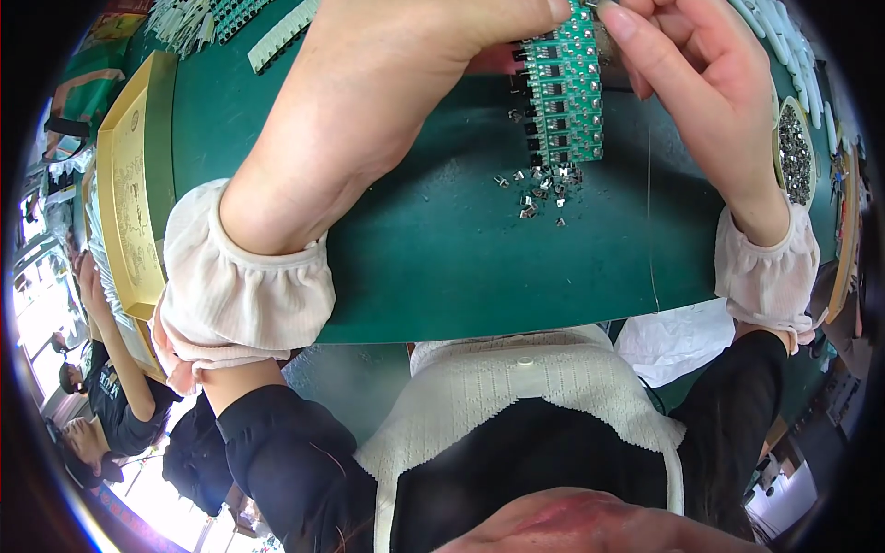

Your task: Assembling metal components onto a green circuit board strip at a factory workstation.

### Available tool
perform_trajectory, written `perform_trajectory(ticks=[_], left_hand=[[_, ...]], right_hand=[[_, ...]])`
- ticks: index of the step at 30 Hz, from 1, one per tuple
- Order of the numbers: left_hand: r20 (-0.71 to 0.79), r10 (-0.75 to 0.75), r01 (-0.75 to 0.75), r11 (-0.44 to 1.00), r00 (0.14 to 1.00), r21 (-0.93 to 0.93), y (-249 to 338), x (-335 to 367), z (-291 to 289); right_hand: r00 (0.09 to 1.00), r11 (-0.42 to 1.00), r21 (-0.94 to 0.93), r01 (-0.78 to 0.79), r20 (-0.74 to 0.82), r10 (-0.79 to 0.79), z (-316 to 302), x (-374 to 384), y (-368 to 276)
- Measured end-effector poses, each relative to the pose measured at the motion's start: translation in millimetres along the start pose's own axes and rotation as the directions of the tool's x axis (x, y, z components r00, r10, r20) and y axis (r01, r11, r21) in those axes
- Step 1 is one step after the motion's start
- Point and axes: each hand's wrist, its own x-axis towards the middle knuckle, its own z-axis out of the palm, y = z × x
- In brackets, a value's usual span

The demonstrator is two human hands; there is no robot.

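A green strip of joined small circuit boards (579,111) with black components and solder dots runs down from the top edge. My left hand (433,37) reaches over from the left, closed with its thumb on the strip's far end; most of its fingers are cut off or hidden. Beside that end is my right hand (705,78), its thumb and forefinger pinched together. Whatever sits between those fingertips is too small to make out. Several tiny loose metal connector-like parts (544,191) lie at the strip's near end.
An oval dish of small metal parts (795,152) stands at the right, below white tube-like pieces (784,41). A gold box (134,194) is at the left. More board strips (281,39) lie at the far left on the green tabletop (442,276). Another person (115,378) sits at left.
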Motion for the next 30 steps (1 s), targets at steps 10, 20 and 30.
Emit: perform_trajectory(ticks=[10,20,30], left_hand=[[-0.035,-0.011,0.016,0.992,0.999,0.124,4.6,-2.3,-0.8],[-0.035,-0.074,0.077,0.992,0.997,0.101,2.1,-2.4,-0.5],[0.109,-0.085,0.066,0.984,0.99,0.168,-14.2,-21.4,2.6]], right_hand=[[0.999,0.998,0.048,-0.031,0.019,0.03,-4.5,-0.2,5.0],[0.972,0.967,0.123,-0.221,0.107,0.209,-17.7,1.7,15.0],[0.867,0.908,0.181,-0.378,0.412,0.279,-42.3,-6.6,45.3]])
